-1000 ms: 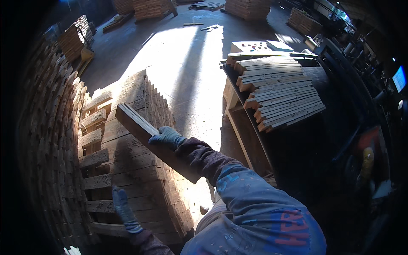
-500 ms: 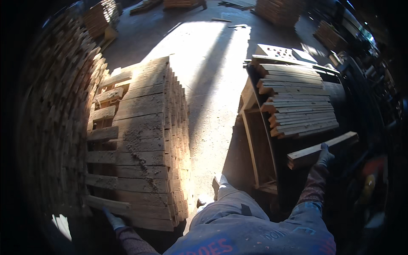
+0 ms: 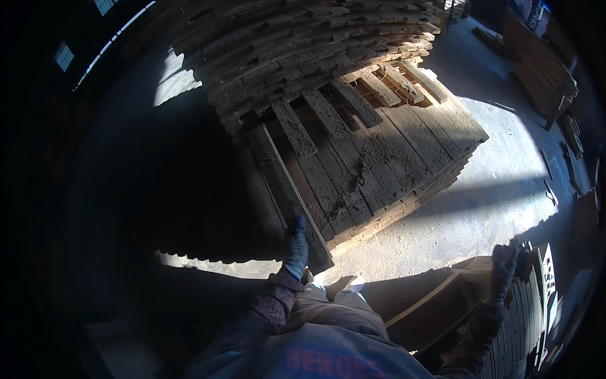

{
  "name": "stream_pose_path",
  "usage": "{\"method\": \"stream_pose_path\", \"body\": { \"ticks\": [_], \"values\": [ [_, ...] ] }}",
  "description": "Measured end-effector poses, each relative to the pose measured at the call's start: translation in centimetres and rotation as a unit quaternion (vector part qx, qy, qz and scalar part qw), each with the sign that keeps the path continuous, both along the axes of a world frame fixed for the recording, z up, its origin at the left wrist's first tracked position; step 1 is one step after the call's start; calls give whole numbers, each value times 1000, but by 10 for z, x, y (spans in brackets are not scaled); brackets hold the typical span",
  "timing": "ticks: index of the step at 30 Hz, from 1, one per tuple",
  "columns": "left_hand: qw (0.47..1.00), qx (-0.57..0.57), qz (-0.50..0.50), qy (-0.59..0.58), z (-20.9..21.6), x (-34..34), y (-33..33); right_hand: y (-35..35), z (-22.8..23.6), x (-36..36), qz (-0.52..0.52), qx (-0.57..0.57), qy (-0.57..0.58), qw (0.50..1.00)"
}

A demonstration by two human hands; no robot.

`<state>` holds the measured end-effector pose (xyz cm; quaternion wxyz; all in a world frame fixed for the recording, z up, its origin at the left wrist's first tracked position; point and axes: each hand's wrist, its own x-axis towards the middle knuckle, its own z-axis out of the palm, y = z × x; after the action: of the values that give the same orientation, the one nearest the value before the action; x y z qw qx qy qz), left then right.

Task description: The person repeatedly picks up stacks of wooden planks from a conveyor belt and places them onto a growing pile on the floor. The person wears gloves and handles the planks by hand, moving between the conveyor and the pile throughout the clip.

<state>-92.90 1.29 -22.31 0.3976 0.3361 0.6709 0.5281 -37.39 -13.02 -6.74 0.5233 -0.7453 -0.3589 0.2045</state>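
My gloved left hand (image 3: 296, 249) grips the near end of a long wooden plank (image 3: 282, 177). This plank lies at the near-left edge of a stack of boards (image 3: 404, 148), its far end against a tall timber pile (image 3: 303, 47). Sawdust is scattered over the stack's top. My gloved right hand (image 3: 503, 265) is raised at the lower right, over or beside a row of light boards (image 3: 521, 316) on a bench. It is in shadow, and its fingers are too dark to read.
Sunlit concrete floor (image 3: 429, 234) runs between the stack and the bench. Further wood stacks (image 3: 543, 69) stand at the far right, with loose strips (image 3: 549, 189) on the floor nearby. Deep shadow covers the left side.
My view has swung left, towards the timber pile. The left hand now has the plank at the stack's edge; the right hand has left the short wood piece it was on at the bench.
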Motion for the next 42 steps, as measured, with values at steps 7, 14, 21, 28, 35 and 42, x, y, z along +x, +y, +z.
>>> {"method": "stream_pose_path", "body": {
  "ticks": [7,14,21,28,35,42],
  "values": [
    [933,21,-353,-65,44,56,-23,195,-51,-345,456,-135,170,863],
    [990,-13,-139,30,24,-82,240,149,-57,-278,395,-129,334,846],
    [998,19,11,67,-17,-15,369,55,5,-208,281,-148,140,938],
    [995,54,-45,-76,-58,-11,364,85,11,-155,317,-167,131,925],
    [985,52,-109,122,3,52,147,298,-29,-206,503,-129,247,818],
    [990,-67,39,120,-33,78,-7,358,-88,-346,526,-142,418,728]
  ]
}}
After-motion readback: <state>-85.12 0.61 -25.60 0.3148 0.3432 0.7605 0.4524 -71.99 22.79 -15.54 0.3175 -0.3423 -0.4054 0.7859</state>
